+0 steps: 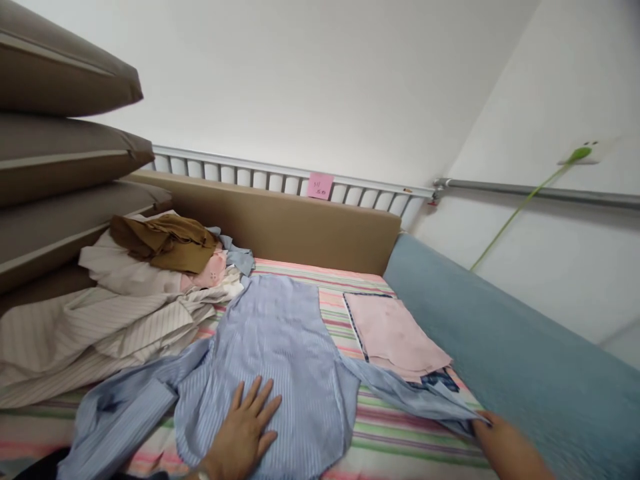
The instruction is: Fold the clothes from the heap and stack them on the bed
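Observation:
A blue striped shirt (295,347) lies spread on the striped bed sheet (400,437), its sleeves stretched out to both sides. My left hand (245,427) rests flat on the lower part of the shirt, fingers spread. At the far right my right hand (505,443) grips the end of the right sleeve (410,393), drawn out sideways. That sleeve passes over the near edge of a folded stack with a pink garment (395,330) on top and dark blue plaid cloth beneath. The left sleeve (120,420) is bent and bunched.
A heap of loose clothes, with a brown garment (170,243) and a beige striped one (95,327), lies at the left. Stacked cushions (65,147) rise behind it. A brown headboard (300,223), a radiator (245,177) and a blue padded side (465,333) border the bed.

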Demonstrator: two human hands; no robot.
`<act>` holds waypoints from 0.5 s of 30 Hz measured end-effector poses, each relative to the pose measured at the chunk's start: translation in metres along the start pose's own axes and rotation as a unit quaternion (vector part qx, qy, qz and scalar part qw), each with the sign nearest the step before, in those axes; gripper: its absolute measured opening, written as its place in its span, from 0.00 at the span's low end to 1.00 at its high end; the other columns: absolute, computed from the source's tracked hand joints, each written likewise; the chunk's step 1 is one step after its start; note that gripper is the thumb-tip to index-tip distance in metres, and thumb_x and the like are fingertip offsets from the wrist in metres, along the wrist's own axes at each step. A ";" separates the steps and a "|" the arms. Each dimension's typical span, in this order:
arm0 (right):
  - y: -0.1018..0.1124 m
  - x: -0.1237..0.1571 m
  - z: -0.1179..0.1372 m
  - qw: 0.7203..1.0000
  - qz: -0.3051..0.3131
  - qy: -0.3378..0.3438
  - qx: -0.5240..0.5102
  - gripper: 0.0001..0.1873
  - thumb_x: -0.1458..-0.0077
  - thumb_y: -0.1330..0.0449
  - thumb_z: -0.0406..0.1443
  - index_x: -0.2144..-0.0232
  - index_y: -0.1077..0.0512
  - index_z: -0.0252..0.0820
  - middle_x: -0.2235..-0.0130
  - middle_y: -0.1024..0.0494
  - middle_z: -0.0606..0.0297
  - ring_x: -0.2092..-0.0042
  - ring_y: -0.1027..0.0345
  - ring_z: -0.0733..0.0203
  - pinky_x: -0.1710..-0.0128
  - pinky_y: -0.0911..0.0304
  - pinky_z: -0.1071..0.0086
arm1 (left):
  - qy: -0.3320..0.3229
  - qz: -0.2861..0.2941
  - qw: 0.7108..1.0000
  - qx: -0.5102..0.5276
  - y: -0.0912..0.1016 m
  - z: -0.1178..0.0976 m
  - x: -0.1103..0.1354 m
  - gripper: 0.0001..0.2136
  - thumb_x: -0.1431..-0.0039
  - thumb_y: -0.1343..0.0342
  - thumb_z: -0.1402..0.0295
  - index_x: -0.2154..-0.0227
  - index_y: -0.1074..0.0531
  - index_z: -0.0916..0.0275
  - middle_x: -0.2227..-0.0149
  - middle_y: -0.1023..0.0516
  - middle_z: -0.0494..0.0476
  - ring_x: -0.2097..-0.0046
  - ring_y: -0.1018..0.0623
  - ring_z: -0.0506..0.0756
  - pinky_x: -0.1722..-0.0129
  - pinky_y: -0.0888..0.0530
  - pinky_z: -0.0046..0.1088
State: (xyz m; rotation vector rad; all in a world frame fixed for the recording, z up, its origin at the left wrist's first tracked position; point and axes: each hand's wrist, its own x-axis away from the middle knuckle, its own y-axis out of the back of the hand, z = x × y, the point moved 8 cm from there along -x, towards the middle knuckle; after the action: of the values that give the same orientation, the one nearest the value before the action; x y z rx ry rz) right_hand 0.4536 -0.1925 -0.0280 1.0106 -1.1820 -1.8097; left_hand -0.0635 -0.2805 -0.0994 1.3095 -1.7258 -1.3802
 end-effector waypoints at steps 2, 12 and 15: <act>0.020 -0.003 0.038 0.997 0.048 0.000 -0.057 0.15 0.55 0.53 0.42 0.74 0.26 0.51 0.65 0.21 0.52 0.65 0.27 0.46 0.64 0.34 0.57 | 0.014 0.004 0.999 0.032 -0.001 0.002 -0.002 0.27 0.41 0.51 0.61 0.40 0.51 0.43 0.35 0.51 0.53 0.35 0.53 0.66 0.41 0.54 0.61; 0.085 0.198 0.380 0.805 0.180 0.514 -0.237 0.21 0.51 0.45 0.39 0.53 0.31 0.50 0.50 0.27 0.64 0.48 0.35 0.57 0.47 0.41 0.62 | 0.077 -0.049 0.693 0.716 0.054 -0.009 -0.046 0.32 0.50 0.45 0.50 0.43 0.41 0.57 0.39 0.40 0.65 0.42 0.35 0.63 0.47 0.33 0.45; 0.052 0.176 0.395 0.823 0.182 0.463 -0.274 0.17 0.46 0.48 0.39 0.54 0.30 0.48 0.52 0.25 0.63 0.51 0.32 0.59 0.51 0.37 0.66 | 0.136 -0.068 0.593 0.791 0.057 0.020 -0.043 0.20 0.45 0.48 0.53 0.57 0.27 0.62 0.45 0.31 0.62 0.44 0.31 0.62 0.48 0.31 0.43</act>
State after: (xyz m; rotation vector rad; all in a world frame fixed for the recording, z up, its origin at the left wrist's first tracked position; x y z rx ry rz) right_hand 0.0347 -0.2219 0.0886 1.0171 -0.1898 -0.9972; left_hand -0.0851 -0.2333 -0.0455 2.2108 -2.5316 0.8860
